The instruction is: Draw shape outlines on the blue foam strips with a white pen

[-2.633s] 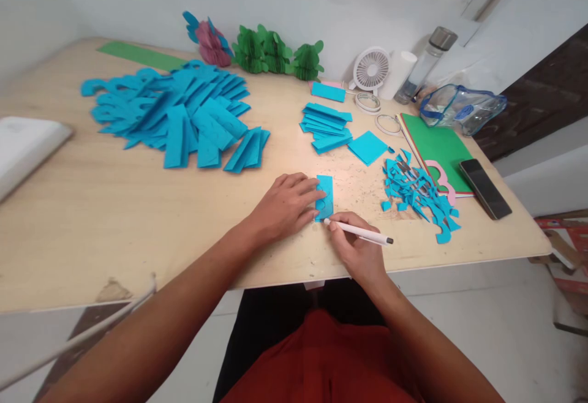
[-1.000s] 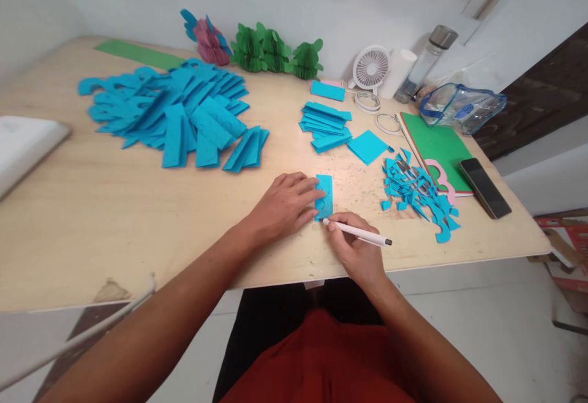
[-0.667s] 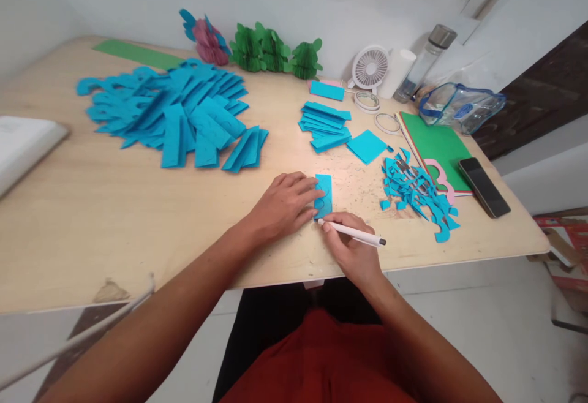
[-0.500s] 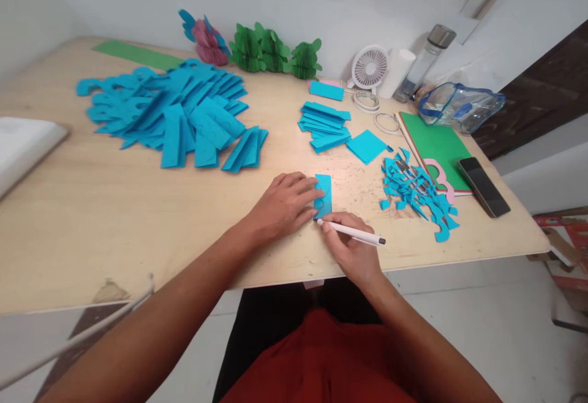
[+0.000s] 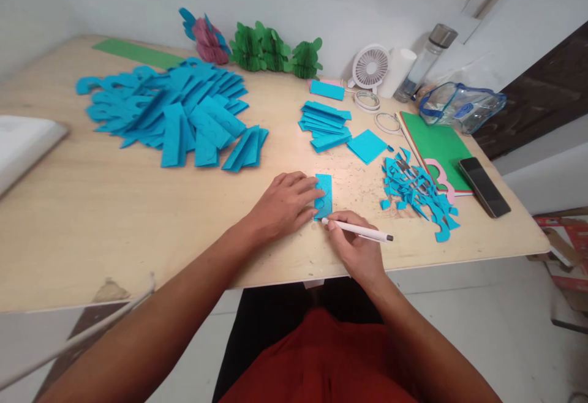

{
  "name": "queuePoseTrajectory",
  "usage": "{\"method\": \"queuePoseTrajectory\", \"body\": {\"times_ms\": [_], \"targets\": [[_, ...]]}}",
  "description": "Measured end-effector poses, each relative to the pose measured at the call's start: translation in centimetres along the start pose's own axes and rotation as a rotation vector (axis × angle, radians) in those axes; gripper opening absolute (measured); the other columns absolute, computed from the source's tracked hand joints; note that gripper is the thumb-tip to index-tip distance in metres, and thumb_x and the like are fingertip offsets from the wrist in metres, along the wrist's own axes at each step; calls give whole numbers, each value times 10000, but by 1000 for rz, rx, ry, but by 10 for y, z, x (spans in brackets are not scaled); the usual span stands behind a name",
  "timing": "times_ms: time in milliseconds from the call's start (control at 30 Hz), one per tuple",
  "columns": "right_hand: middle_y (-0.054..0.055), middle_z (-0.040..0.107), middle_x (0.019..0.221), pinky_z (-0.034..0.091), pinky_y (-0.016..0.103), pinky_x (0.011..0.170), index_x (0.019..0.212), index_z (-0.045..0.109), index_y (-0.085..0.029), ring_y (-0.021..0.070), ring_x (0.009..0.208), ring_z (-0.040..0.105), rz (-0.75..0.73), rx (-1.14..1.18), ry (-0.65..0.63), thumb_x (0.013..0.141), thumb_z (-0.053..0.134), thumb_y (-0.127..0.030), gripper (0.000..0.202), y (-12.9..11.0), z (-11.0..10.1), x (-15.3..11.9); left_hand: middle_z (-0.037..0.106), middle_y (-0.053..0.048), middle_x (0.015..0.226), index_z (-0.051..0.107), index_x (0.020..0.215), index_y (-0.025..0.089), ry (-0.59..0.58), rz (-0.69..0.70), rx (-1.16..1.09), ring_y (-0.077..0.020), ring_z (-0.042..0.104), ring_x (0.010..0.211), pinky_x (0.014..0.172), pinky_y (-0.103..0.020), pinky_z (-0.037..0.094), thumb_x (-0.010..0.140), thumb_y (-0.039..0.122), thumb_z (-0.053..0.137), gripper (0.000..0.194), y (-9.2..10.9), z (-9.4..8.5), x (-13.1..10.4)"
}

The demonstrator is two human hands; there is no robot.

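Observation:
A small blue paper strip (image 5: 325,188) with a curved line drawn on it lies on the table in front of me. My left hand (image 5: 287,204) rests flat across its left side, fingers stretched out and pressing on the paper. My right hand (image 5: 357,248) grips a white pen (image 5: 361,229) with a dark end, its tip by the lower edge of the strip. Left of my hands, a large heap of folded blue paper pieces (image 5: 184,115) is spread out, several showing drawn curves. Further back lies a smaller stack of blue strips (image 5: 324,124) beside a blue square (image 5: 366,146).
Blue paper scraps (image 5: 413,185) lie to the right, near a green sheet (image 5: 441,152), a pink paper shape (image 5: 440,177) and a phone (image 5: 484,187). Along the wall stand green paper figures (image 5: 261,48), a white fan (image 5: 370,67), tape rolls (image 5: 366,100) and a bottle (image 5: 425,63).
My right hand and the pen have shifted slightly right, so the tip has slid along the strip's lower edge. My left hand and the strip stay put.

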State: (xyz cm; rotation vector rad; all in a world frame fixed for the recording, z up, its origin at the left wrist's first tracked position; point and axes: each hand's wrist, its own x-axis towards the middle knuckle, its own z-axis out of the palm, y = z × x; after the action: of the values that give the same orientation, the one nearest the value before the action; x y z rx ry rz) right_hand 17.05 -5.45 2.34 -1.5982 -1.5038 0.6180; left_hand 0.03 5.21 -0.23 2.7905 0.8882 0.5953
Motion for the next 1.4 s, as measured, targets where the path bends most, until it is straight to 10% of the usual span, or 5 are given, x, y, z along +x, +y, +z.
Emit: {"method": "queuePoseTrajectory", "body": {"times_ms": [1400], "targets": [[38, 733, 834, 529, 325, 719, 858, 676, -226, 205, 791, 673, 6, -9, 46, 865, 556, -247, 122, 10, -6, 1, 622, -99, 1299, 650, 1192, 230, -11, -4, -3, -326, 517, 1202, 1001, -508, 405, 914, 301, 492, 328, 0, 1, 0]]}}
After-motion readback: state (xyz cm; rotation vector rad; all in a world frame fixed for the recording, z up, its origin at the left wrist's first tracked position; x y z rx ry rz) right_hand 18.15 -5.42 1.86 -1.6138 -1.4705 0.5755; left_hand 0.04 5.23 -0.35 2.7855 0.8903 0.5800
